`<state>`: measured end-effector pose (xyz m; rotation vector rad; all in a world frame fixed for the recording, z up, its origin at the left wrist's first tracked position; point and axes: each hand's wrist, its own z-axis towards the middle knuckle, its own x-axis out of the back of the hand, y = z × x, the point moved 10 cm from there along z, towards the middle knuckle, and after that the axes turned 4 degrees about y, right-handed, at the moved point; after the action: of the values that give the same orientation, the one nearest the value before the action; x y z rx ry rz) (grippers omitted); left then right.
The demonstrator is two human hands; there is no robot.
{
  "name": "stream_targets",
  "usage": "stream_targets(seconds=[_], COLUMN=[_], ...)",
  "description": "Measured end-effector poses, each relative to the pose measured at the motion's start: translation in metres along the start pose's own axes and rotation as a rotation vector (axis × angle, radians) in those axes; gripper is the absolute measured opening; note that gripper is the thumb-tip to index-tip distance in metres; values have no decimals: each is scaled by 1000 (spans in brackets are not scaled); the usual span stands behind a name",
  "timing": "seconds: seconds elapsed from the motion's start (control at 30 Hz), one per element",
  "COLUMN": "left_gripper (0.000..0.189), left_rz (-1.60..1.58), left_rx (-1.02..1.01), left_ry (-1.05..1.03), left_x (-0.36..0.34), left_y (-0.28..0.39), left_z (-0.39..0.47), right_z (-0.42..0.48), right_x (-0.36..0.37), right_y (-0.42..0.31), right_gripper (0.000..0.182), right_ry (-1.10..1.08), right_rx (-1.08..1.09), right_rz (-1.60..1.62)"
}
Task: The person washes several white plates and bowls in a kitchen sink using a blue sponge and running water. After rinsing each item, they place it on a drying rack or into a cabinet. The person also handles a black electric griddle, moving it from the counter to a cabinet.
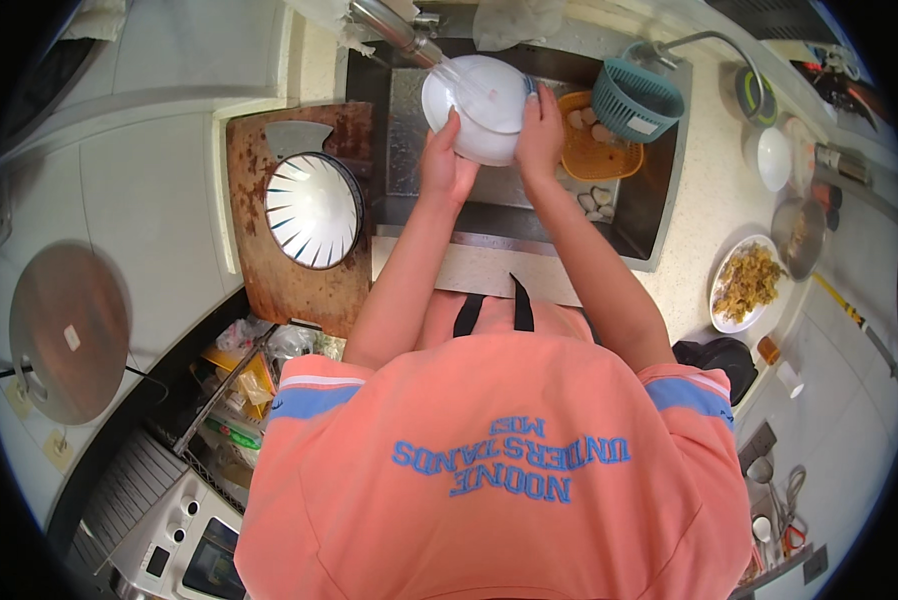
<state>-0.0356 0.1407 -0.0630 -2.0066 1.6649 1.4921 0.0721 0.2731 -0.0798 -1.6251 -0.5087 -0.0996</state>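
Over the sink basin, my two hands hold a white bowl, its underside turned up, beneath a metal faucet from which water runs onto it. My left hand grips the bowl's left side, thumb on top, the other fingers partly hidden below. On the right side, my right hand holds it near a small blue mark on the rim. Whether more than one dish is stacked in my hands, I cannot tell. Left of the sink, a white bowl with dark stripes rests upside down on a wooden cutting board.
A cleaver blade lies behind the striped bowl. An orange basket with eggshells and a teal strainer basket occupy the sink's right side, shells below them. On the right counter stand a plate of food and a metal bowl.
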Motion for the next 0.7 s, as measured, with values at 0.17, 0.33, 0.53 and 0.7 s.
stream_targets(seconds=[0.17,0.33,0.53,0.7], left_gripper=[43,44,46,47], left_rz=[-6,-6,-88,10], left_rx=[97,167,235,283], left_ry=[-2,-21,86,-17], left_x=[-2,-1,0,-15], left_y=[-10,-17,-29,-30], left_z=[19,27,28,32], right_z=[-53,-71,-29,-5], right_x=[-7,9,62,57], right_y=[-79,-90,-11,120], right_gripper=[44,44,39,30], right_ry=[-100,-200,-104,-61], right_rx=[499,717,361,-582], right_rz=[-306,-172,-107,588])
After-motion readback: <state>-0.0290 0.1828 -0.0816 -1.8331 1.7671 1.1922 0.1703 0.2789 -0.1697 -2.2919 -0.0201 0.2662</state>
